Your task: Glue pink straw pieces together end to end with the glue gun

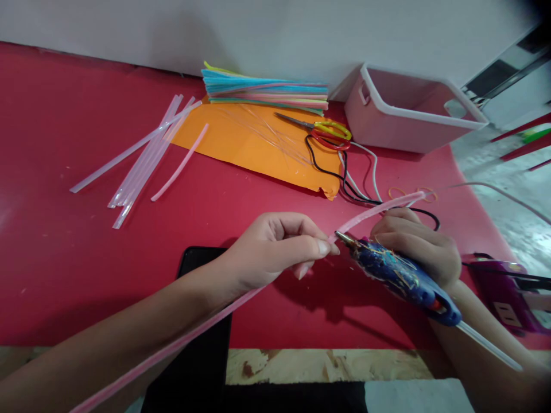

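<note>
My left hand (288, 246) pinches a long pink pipe cleaner (215, 321) between thumb and fingers. One part of it trails under my left forearm to the bottom left; a pink length also reaches up to the right past my knuckles. My right hand (419, 244) is wrapped round a blue hot glue gun (396, 272), whose body has dried glue strands on it. Its metal nozzle (345, 238) meets the pink pipe cleaner right beside my left fingertips. A clear glue stick (491, 345) sticks out of the gun's back end. The handle is mostly hidden by the gun's body.
Glue sticks (144, 158) and a short pink pipe cleaner (181, 163) lie left. Scissors (329, 132) rest on an orange sheet (253, 137) beside bundled coloured pipe cleaners (267, 90). A pink bin (391, 123), cables (361, 192), a black phone-like slab (198, 350) and a purple socket box (503, 295) surround.
</note>
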`<action>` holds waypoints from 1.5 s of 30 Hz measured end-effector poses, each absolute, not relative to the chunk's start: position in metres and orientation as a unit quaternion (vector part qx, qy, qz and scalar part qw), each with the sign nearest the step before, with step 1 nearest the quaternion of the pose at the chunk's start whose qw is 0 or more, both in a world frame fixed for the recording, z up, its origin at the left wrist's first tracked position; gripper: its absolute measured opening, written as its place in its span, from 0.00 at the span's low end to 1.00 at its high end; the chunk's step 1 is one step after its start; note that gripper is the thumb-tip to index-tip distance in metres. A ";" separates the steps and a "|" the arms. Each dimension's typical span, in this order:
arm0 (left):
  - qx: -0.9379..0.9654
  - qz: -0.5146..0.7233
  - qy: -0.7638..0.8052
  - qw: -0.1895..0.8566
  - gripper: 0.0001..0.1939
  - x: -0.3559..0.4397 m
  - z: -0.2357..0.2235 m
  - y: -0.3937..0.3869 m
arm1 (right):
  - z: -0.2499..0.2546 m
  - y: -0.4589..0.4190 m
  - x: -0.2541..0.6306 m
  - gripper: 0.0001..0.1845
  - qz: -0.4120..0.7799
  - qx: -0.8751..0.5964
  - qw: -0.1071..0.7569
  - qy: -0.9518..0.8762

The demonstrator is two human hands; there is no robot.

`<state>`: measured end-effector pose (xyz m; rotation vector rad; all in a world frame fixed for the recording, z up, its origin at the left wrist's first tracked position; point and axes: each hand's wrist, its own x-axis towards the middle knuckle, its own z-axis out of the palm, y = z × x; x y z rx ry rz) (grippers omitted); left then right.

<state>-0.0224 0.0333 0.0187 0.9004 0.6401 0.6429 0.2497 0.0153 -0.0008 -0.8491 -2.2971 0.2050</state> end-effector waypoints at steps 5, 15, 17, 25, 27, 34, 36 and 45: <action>0.417 0.304 0.296 0.804 0.06 -0.023 0.017 0.033 | -0.001 0.015 0.249 0.08 0.066 -0.323 0.334 -0.883; 0.411 0.305 0.285 0.811 0.06 -0.023 0.017 0.034 | 0.000 0.016 0.249 0.07 0.047 -0.311 0.333 -0.889; 0.409 0.306 0.288 0.810 0.06 -0.023 0.017 0.034 | 0.000 0.016 0.249 0.07 0.053 -0.313 0.331 -0.889; 0.412 0.310 0.285 0.808 0.06 -0.023 0.016 0.033 | 0.000 0.016 0.251 0.07 0.061 -0.314 0.333 -0.887; 0.414 0.312 0.281 0.808 0.05 -0.023 0.016 0.034 | -0.001 0.017 0.252 0.07 0.060 -0.315 0.335 -0.886; 0.415 0.313 0.289 0.804 0.05 -0.022 0.017 0.035 | -0.003 0.018 0.256 0.04 0.052 -0.306 0.328 -0.892; 0.414 0.315 0.286 0.805 0.04 -0.022 0.017 0.035 | -0.003 0.018 0.257 0.03 0.055 -0.306 0.327 -0.892; 0.403 0.319 0.276 0.812 0.05 -0.022 0.018 0.034 | -0.004 0.018 0.259 0.03 0.049 -0.309 0.326 -0.892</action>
